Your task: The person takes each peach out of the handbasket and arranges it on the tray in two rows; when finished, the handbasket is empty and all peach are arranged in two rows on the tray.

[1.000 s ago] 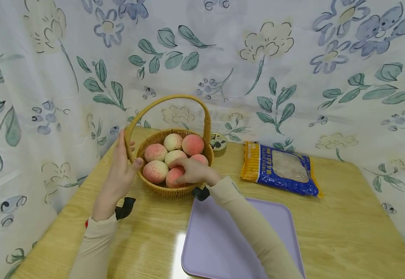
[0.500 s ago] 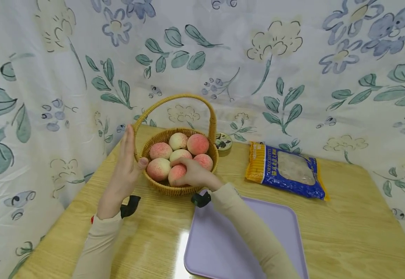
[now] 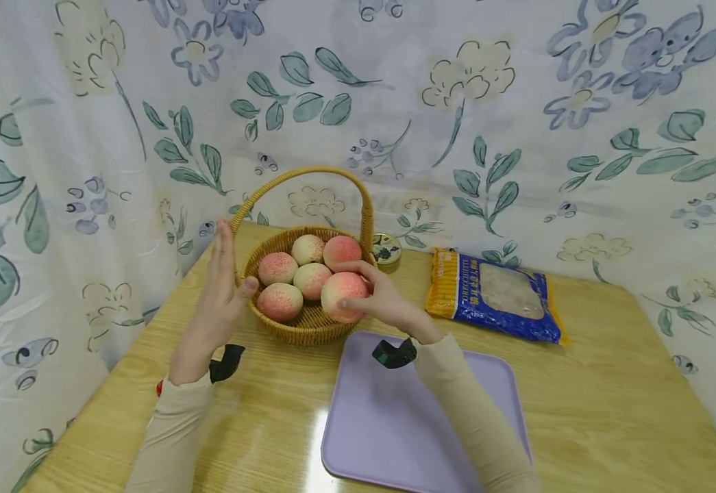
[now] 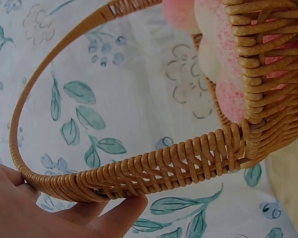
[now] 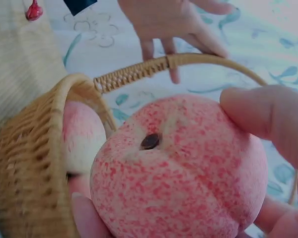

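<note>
A wicker basket (image 3: 308, 335) with a tall arched handle (image 3: 301, 171) holds several pink and cream peaches, one of them a speckled peach (image 3: 280, 302) at the near left. My right hand (image 3: 392, 301) grips a peach (image 5: 179, 168) between thumb and fingers, raised over the basket's right front side. In the right wrist view its dark stem end faces the camera. My left hand (image 3: 212, 308) stays at the basket's left with fingers straight. Its fingertips (image 4: 131, 206) touch the side of the handle in the left wrist view, without curling round it.
A lilac tray (image 3: 388, 424) lies in front of the basket, under my right forearm. To the right is a blue and yellow pasta bag (image 3: 496, 294). A small round tin (image 3: 386, 250) stands behind the basket, near the floral curtain (image 3: 394, 103).
My right hand has lifted a peach from the basket's front and moved it up and right, baring the woven bottom there. The left hand remains by the handle.
</note>
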Tool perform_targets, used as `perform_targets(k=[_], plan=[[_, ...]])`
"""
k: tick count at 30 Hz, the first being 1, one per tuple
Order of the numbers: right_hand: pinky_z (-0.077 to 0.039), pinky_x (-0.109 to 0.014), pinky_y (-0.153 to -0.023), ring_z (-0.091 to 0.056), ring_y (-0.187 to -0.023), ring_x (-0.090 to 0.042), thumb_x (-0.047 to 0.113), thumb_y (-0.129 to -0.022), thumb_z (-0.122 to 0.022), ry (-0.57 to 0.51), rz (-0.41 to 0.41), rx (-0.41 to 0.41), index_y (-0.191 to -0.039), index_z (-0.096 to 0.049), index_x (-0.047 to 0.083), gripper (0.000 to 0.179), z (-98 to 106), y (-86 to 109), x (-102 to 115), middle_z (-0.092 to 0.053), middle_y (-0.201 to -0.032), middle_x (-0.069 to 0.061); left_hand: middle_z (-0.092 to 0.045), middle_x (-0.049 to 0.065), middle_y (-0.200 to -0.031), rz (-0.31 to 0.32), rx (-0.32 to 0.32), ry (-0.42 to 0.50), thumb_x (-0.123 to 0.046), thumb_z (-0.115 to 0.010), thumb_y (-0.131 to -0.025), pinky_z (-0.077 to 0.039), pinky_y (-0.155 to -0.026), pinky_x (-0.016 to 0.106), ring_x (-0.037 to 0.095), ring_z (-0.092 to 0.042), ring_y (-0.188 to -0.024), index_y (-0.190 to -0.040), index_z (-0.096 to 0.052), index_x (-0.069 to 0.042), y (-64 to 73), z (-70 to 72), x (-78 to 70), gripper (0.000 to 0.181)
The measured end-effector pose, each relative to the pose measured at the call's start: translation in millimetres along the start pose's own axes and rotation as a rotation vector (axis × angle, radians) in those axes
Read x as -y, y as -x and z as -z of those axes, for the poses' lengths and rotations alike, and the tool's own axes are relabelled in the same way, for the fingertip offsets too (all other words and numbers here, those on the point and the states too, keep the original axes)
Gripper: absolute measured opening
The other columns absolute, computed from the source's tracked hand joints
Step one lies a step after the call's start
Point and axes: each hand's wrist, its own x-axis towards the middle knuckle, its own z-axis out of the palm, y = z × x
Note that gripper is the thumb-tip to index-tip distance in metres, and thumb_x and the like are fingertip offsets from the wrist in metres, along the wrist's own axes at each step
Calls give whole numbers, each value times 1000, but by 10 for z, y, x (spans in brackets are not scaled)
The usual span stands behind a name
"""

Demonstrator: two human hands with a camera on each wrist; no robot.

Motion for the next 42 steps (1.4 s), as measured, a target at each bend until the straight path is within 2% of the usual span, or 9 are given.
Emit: perform_targets(k=[7,12,15,19,23,26,32,38,42], plan=[[-47,-35,-96,-53,-115,-23,2,-85,-69,6,87,-16,-132,-50,4,50,218,455,-226,-53,-134,-16,18,6,-163,-9,17,32,-64,-35,-96,9,-118,58,26,16,-150,-156,12,-15,-31,-14,-14,90],[-47,-29,-95,-52,-119,-23,4,-86,-68,6,68,-27,-128,-52,1,45,260,650,-431,-53,-134,-19,19,2,-163,4,23,48,-57,-39,-98,11,-118,57,23,16,-150,-156,11,-18,-23,-21,-27,85],[-46,-27,-95,-51,-122,-24,4,-85,-68,-2,46,-29,-125,-53,1,42,212,638,-575,-53,-137,-19,19,2,-163,9,28,31,-56,-40,-98,10,-117,59,25,16,-150,-156,11,-17,1,3,-1,86],[-43,-29,-100,-49,-125,-26,5,-81,-72,22,42,-49,-130,-51,4,53,114,612,-733,-51,-138,-16,19,4,-163,-12,25,13,-57,-41,-97,8,-117,60,27,16,-150,-156,11,-16,10,-12,30,89],[-40,-38,-106,-45,-131,-31,4,-78,-74,35,64,-44,-141,-42,4,71,11,585,-820,-47,-142,-18,18,5,-163,-35,18,23,-56,-42,-97,8,-118,59,26,16,-150,-156,10,-16,9,-23,34,89],[-41,-44,-106,-44,-133,-34,2,-77,-74,0,59,-28,-143,-40,4,75,-27,548,-853,-46,-144,-18,17,5,-163,-43,13,17,-53,-44,-98,7,-118,59,26,15,-150,-156,9,-15,-6,-13,17,88],[-36,-47,-112,-38,-139,-35,-2,-80,-69,-99,44,17,-142,-41,0,68,45,526,-903,-42,-148,-18,17,3,-163,-27,17,-8,-50,-48,-98,6,-117,60,28,15,-150,-156,10,-18,-23,14,-13,88],[-41,-47,-108,-43,-135,-37,5,-84,-71,-30,-51,78,-143,-42,2,66,230,619,-938,-43,-147,-18,20,3,-163,-18,27,-21,-50,-49,-97,6,-118,59,26,17,-150,-156,12,-13,-22,-26,-14,92],[-41,-47,-107,-47,-132,-34,10,-83,-74,10,-63,86,-143,-46,7,66,209,616,-943,-47,-145,-14,20,2,-163,-6,23,-27,-46,-51,-98,6,-117,61,28,16,-150,-156,12,-15,-6,3,-17,91]])
